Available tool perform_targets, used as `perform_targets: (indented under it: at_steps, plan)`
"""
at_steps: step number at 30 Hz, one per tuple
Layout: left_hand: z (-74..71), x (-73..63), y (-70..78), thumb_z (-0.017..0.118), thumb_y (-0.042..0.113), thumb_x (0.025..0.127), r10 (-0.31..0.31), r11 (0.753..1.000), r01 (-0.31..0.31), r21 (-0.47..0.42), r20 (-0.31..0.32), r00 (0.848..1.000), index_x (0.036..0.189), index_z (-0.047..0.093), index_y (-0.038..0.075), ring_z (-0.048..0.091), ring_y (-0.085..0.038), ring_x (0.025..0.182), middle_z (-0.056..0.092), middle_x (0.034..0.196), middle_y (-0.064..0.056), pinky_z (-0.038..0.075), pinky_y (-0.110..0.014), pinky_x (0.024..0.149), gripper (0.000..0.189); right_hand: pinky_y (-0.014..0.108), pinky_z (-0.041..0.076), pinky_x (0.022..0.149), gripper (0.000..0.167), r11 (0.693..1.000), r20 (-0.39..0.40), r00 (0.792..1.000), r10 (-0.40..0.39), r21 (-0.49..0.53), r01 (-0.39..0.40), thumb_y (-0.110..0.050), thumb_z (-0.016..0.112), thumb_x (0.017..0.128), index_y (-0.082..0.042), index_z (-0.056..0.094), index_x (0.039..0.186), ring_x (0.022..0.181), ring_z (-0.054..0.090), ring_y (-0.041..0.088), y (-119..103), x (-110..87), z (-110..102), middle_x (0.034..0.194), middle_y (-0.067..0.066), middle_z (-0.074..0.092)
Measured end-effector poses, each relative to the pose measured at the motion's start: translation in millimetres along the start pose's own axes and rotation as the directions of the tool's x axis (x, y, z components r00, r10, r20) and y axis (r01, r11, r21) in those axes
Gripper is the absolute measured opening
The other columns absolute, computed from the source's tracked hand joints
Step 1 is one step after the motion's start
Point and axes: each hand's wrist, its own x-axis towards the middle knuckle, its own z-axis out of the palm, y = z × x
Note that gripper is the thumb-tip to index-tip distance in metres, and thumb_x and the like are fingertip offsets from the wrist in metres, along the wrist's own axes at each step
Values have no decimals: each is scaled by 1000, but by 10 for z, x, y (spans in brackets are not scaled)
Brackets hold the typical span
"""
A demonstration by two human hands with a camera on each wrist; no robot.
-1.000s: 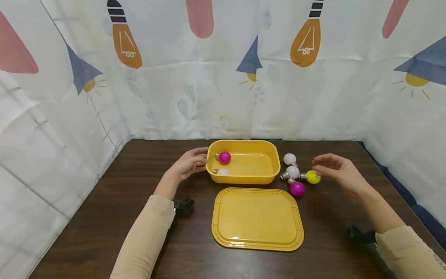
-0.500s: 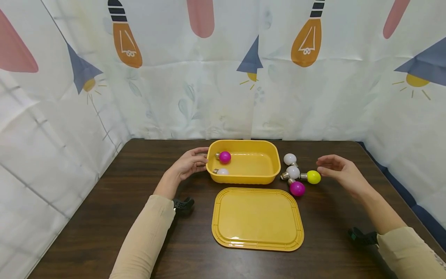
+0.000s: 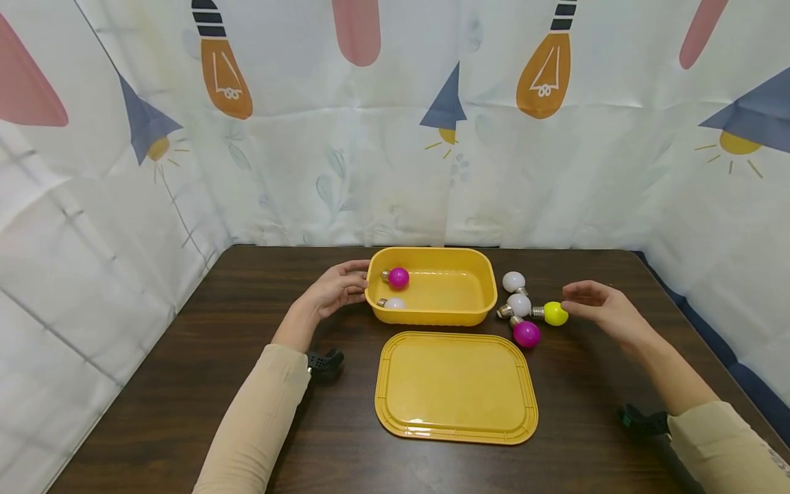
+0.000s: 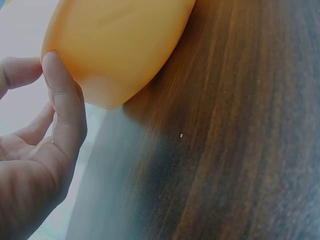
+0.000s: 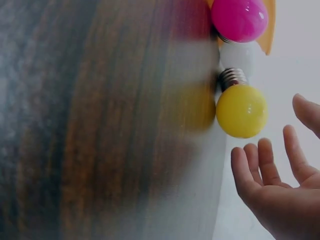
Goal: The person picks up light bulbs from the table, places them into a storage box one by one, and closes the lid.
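Note:
A yellow plastic box (image 3: 432, 318) stands toward the back of the table, with a magenta bulb (image 3: 398, 278) and a white bulb (image 3: 395, 303) lying inside. My left hand (image 3: 336, 288) rests its fingertips on the box's left end; the left wrist view shows a fingertip on the outer wall (image 4: 120, 45). Right of the box lie two loose white bulbs, one farther back (image 3: 513, 280) and one nearer (image 3: 519, 304), a magenta bulb (image 3: 527, 334) and a yellow bulb (image 3: 556, 313). Beside the yellow bulb hovers my right hand (image 3: 607, 315), fingers apart and nothing held.
A flat yellow lid or tray (image 3: 457, 387) lies in front of the box on the dark wooden table (image 3: 204, 384). Printed white cloth (image 3: 395, 171) hangs behind the table and along both sides.
My right hand has shifted slightly right and a little lower, staying beside the yellow bulb. The left hand, the box and the bulbs look unmoved.

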Motion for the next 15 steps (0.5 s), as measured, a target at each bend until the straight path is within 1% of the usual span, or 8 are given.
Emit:
perform_targets:
  at_steps: [2,4,7,11,15]
  plan:
    - [-2,-2,2,56,-4,99,4,1000,-4,6,3,1000,156,37,3,70,-23,96,53,140,-30,60,-30,81,60,21,45,92,61,1000,14,1000,8,0,-8,-37,68,101,4,49,143,113,53,9,10,5,11,142,24,52]
    - [-2,-3,2,57,-4,99,6,1000,-6,2,2,1000,156,37,3,70,-24,97,53,140,-30,60,-30,81,60,22,45,92,61,1000,24,1000,10,-6,-10,-36,68,100,4,49,142,114,55,12,20,12,26,141,25,53]
    - [-1,-3,0,57,-4,99,7,1000,-7,4,6,1000,156,36,4,69,-24,98,52,140,-30,60,-30,81,61,19,47,90,62,1000,31,999,9,-6,-9,-34,70,100,5,48,143,120,56,23,32,23,49,141,26,53]
    - [0,6,-7,56,-4,99,3,1000,-3,4,2,1000,156,37,4,69,-25,99,51,141,-30,60,-30,82,60,16,47,88,63,1000,46,999,22,5,-22,-31,72,99,4,46,144,128,51,38,51,44,69,144,27,51]
    - [1,13,-10,55,-4,100,4,1000,-4,15,1,1000,156,37,3,69,-25,100,51,142,-31,60,-31,83,60,15,46,87,63,1000,62,998,29,10,-29,-27,72,99,5,45,146,131,48,43,75,63,78,145,27,49]
